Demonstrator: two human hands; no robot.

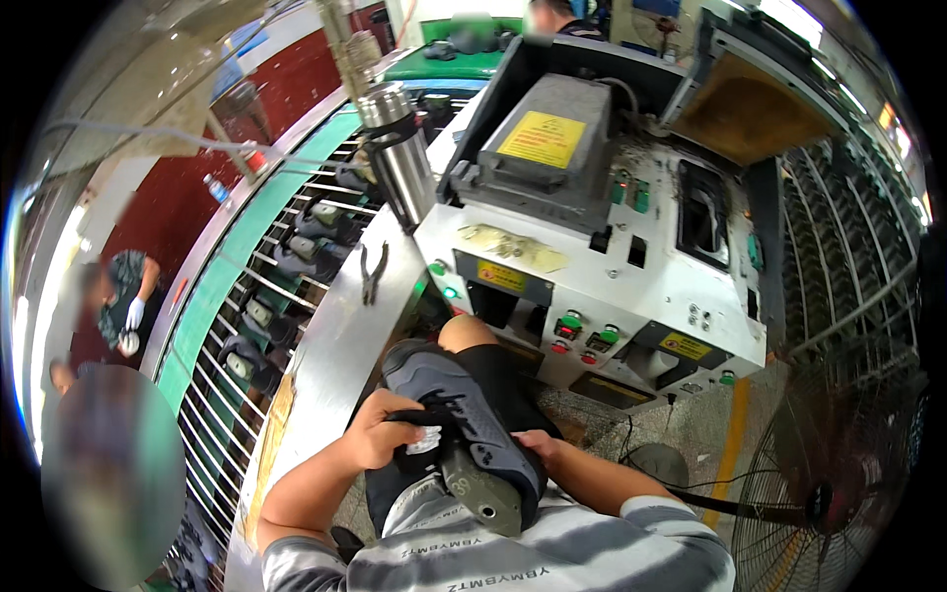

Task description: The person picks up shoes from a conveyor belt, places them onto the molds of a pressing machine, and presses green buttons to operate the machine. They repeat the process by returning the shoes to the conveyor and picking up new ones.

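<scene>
A grey and black laced shoe (449, 400) lies across my lap with its toe pointing away from me. The hard grey-green shoe last (480, 496) sticks out of its heel end. My left hand (380, 429) is closed on a black flap at the shoe's opening, where a white label (425, 440) shows. On the other side, my right hand (539, 444) grips the shoe's edge near the heel; its fingertips are partly hidden.
Ahead stands a white machine (592, 266) with buttons and a raised lid. Pliers (372, 273) and a steel flask (398, 158) rest on the metal ledge. Shoes (258, 321) sit on the roller rack at left. A fan (819, 503) stands at right; co-workers are at far left.
</scene>
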